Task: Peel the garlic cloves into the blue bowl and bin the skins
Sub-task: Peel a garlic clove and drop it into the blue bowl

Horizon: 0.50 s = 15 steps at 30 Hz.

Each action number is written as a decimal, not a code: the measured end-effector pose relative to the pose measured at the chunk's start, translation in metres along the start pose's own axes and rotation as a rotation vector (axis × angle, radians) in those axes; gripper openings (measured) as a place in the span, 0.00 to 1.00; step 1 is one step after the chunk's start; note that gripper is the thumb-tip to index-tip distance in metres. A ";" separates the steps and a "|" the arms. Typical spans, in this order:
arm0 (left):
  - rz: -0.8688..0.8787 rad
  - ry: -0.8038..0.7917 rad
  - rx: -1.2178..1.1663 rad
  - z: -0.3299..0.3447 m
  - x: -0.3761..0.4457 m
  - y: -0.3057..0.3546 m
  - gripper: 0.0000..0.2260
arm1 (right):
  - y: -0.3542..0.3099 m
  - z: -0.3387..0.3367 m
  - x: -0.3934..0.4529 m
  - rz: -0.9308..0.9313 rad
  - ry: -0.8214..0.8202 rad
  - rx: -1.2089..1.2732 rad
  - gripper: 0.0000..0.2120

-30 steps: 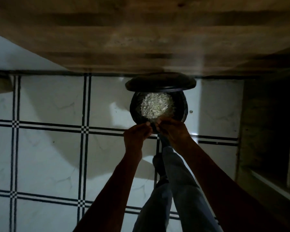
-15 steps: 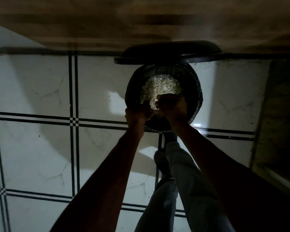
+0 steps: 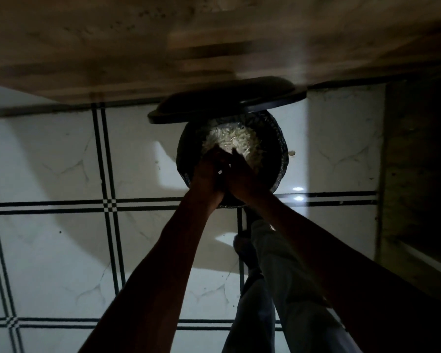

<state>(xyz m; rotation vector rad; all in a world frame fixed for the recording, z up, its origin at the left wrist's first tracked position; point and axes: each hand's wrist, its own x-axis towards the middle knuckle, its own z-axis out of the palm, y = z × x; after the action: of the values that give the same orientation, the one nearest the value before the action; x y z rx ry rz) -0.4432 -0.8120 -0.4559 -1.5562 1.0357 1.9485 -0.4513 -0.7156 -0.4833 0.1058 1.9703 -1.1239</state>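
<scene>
The white tiled floor (image 3: 61,250) carries the open black bin (image 3: 281,159), perhaps one stray skin (image 3: 291,153) beside it.

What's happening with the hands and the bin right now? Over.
Left hand and right hand pressed together over round black bin. Pale garlic skins heaped inside. Black lid up; nothing blocking.

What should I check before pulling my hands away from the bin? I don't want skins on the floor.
1. Lid up: ok.
2. Both hands, left and right, over the bin: ok.
3. Skins piled inside: ok.
4. Hands emptied: cannot tell, too dark.
5. Floor free of scraps: not ok, a pale scrap lies right of the bin.
</scene>
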 end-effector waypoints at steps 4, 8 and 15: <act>0.183 -0.194 0.116 -0.005 -0.042 -0.007 0.17 | -0.001 -0.040 -0.028 0.089 0.196 0.038 0.29; 0.141 -0.104 0.339 0.019 -0.104 -0.006 0.13 | -0.008 -0.079 -0.090 0.088 0.295 0.260 0.22; 0.263 -0.281 0.724 0.099 -0.241 -0.036 0.13 | -0.020 -0.167 -0.254 -0.011 0.617 0.424 0.16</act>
<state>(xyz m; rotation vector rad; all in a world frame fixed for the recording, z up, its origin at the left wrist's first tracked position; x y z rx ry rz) -0.4137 -0.6860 -0.2268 -0.7601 1.6323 1.5954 -0.4020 -0.5243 -0.2517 0.7419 2.2097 -1.6432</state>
